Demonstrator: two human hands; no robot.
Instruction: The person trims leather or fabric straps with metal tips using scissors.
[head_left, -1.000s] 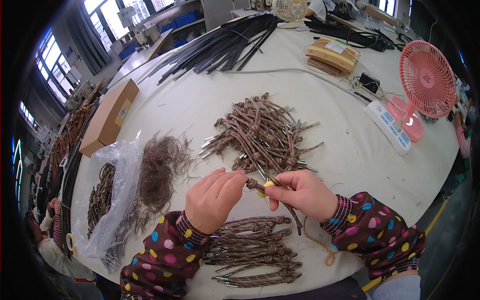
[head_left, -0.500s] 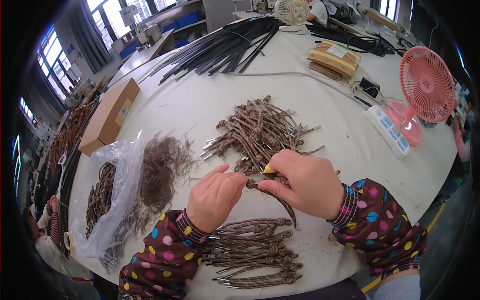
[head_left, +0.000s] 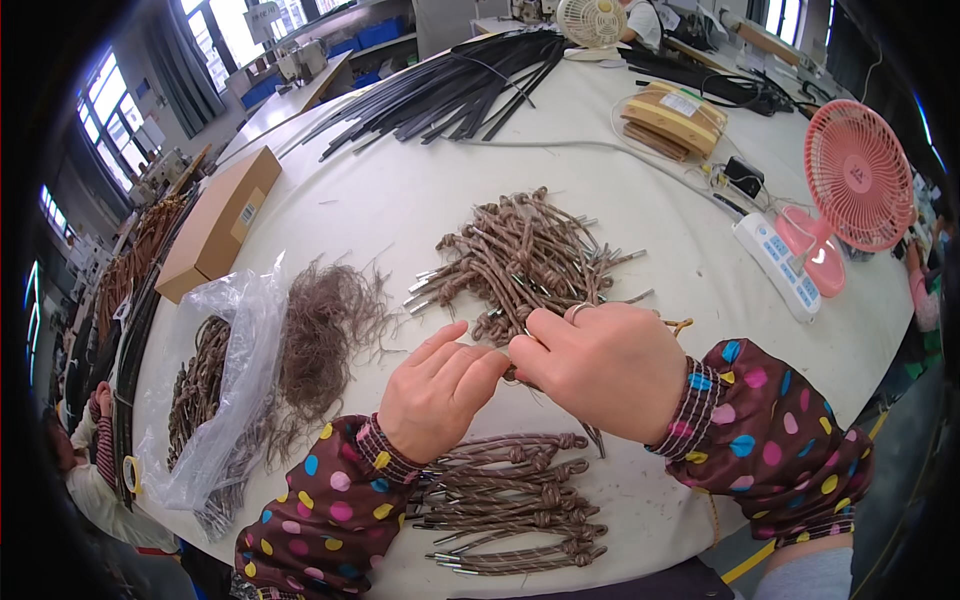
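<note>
Between my two hands, a brown knotted cord (head_left: 511, 376) shows only in part, its loose tail hanging below my right hand. My left hand (head_left: 440, 392) pinches it at the fingertips. My right hand (head_left: 600, 368), a ring on one finger, closes on the cord from the other side, touching the left fingertips. A thin orange-yellow piece (head_left: 680, 325) sticks out behind my right hand; the rest of it is hidden. Just beyond lies a heap of knotted brown cords (head_left: 520, 255) with metal tips. Nearer me, several bundles of such cords (head_left: 515, 500) lie in rows.
Left of my hands are a tangle of brown thread (head_left: 325, 340), a clear plastic bag (head_left: 235, 370) with cords and a cardboard box (head_left: 220, 225). To the right stand a pink fan (head_left: 857, 175) and a white power strip (head_left: 778, 265). Black strips (head_left: 440, 85) lie at the back.
My right hand has turned over and shifted left against my left fingers. The yellow tip that showed between its fingers is now hidden, and less of the cord is visible.
</note>
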